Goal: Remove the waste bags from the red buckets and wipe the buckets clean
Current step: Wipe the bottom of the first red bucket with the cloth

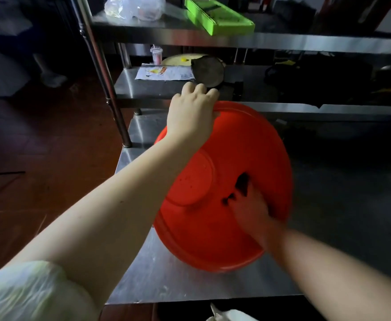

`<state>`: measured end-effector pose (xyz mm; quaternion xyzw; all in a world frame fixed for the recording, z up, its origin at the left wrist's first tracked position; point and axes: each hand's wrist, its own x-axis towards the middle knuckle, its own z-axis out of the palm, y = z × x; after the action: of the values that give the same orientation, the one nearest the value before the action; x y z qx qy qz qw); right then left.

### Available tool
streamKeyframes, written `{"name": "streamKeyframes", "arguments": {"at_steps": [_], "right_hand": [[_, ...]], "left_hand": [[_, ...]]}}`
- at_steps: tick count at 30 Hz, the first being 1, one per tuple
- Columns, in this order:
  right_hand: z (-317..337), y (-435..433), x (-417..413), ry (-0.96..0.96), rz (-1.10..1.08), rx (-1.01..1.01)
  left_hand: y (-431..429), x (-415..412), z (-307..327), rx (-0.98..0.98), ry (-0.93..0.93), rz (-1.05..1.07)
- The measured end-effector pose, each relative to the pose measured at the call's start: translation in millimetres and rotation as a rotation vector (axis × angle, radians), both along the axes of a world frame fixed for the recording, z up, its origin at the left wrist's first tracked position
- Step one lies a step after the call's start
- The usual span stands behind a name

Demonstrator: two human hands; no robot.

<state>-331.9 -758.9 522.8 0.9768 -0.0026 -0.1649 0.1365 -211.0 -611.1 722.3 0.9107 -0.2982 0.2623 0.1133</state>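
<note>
Red bucket [224,158] tilts on the desk [166,281] at frame centre, left grip [191,117] curled over its upper rim. Right grip [250,205] is inside and blurred, so I cannot tell its hold. Hard wiping could skid the bucket off.

Bucket [224,158] tipped on the table [166,281], left hand [190,117] over its far rim, right hand [250,205] inside. Behind, on a low shelf [143,89], a paper sheet [166,72] left of a round pan [209,70]. Higher up, on the top shelf [282,40], a plastic bag [134,8] left of a tray [217,17].
</note>
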Motion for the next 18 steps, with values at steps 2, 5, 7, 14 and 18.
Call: {"name": "streamKeyframes", "arguments": {"at_steps": [2,5,7,14,18], "right_hand": [[-18,57,7,0.135,-0.079,0.463],[0,139,42,0.131,-0.279,1.074],[10,163,49,0.025,-0.375,1.254],[-48,17,70,0.088,-0.436,0.637],[-10,-2,105,-0.076,-0.270,0.049]], "left_hand": [[-7,0,-2,-0.005,-0.019,-0.063],[-11,2,-9,-0.080,-0.035,-0.146],[-8,8,-16,-0.134,-0.085,-0.172],[0,32,-21,-0.136,-0.190,-0.213],[-9,35,-24,-0.120,-0.215,-0.191]]}}
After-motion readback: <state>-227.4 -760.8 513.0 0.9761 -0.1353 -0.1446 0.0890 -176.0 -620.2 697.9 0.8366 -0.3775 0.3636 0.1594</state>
